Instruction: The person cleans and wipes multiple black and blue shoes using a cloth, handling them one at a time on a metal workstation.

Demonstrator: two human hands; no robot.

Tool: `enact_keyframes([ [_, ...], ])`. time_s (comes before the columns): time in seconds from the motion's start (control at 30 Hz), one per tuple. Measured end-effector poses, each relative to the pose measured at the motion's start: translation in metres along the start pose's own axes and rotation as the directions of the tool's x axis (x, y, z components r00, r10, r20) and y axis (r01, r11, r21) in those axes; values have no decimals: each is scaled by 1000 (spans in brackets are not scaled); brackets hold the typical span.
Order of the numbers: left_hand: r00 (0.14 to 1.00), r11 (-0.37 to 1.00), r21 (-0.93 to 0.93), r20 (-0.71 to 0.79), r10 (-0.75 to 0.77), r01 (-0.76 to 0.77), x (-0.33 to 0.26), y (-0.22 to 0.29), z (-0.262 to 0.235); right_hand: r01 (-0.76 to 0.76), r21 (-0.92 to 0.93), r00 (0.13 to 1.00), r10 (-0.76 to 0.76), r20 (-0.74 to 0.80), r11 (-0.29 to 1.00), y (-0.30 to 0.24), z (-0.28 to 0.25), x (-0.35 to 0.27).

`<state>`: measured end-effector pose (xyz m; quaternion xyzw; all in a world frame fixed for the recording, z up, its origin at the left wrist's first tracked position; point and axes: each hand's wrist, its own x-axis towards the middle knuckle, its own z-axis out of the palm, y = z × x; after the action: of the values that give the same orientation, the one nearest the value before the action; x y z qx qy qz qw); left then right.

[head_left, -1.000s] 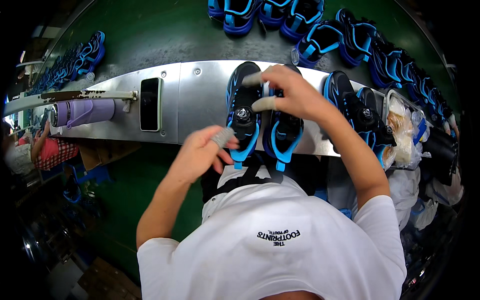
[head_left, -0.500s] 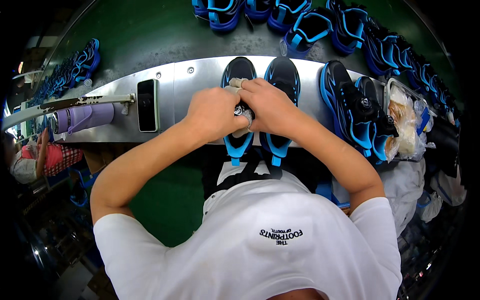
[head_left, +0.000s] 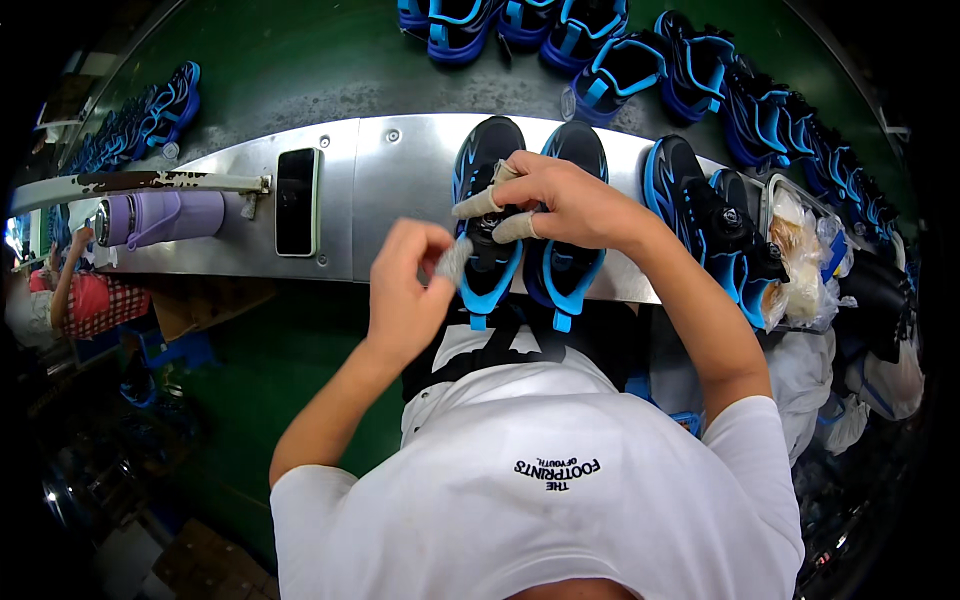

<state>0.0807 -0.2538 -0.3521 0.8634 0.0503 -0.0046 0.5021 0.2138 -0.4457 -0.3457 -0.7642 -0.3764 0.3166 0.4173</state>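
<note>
Two black sneakers with bright blue trim stand side by side in front of me, toes away: a left sneaker (head_left: 490, 140) and a right sneaker (head_left: 578, 148). My right hand (head_left: 575, 205) reaches over both, beige covers on its fingers. Its thumb and forefinger close around the black dial (head_left: 489, 222) on the left sneaker's tongue. My left hand (head_left: 408, 290) hovers beside that sneaker's heel, off it. Its fingers are loosely curled, the thumb stretched out in a grey cover, and nothing shows in its grasp.
Another sneaker pair (head_left: 690, 200) stands to the right, beside a tray (head_left: 768, 215) of plastic-wrapped items. A phone (head_left: 297, 200), a purple bottle (head_left: 178, 220) and a worn metal bar (head_left: 150, 182) are on the left. More sneakers (head_left: 620, 75) line the green surface beyond the metal ledge (head_left: 385, 240).
My left hand has drawn back from the left sneaker, down and to the left. My right hand has spread over the tongue, uncovering part of the dial.
</note>
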Motion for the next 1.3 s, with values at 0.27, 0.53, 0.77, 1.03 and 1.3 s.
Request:
enact_keyframes([
  [0.27, 962, 978, -4, 176, 208, -210, -31, -8, 22, -93, -84, 995, 90, -45, 992, -19, 6, 0],
  [0.53, 967, 981, 7, 167, 192, -196, -27, -11, 32, -102, -275, 971, 36, -235, 956, -12, 25, -3],
  [0.77, 901, 879, 244, 262, 346, -409, -30, 12, 23, -158, -382, 930, 6, -368, 911, -12, 45, -5],
  [1.03, 837, 835, 381, 523, 160, -397, -3, 8, 44, -627, -191, 635, 355, -686, 755, -20, -61, 52],
  [1.3, 967, 986, -97, 232, -109, 134, 62, 26, -95, -661, -317, 530, 124, -839, 680, 87, -62, 106],
])
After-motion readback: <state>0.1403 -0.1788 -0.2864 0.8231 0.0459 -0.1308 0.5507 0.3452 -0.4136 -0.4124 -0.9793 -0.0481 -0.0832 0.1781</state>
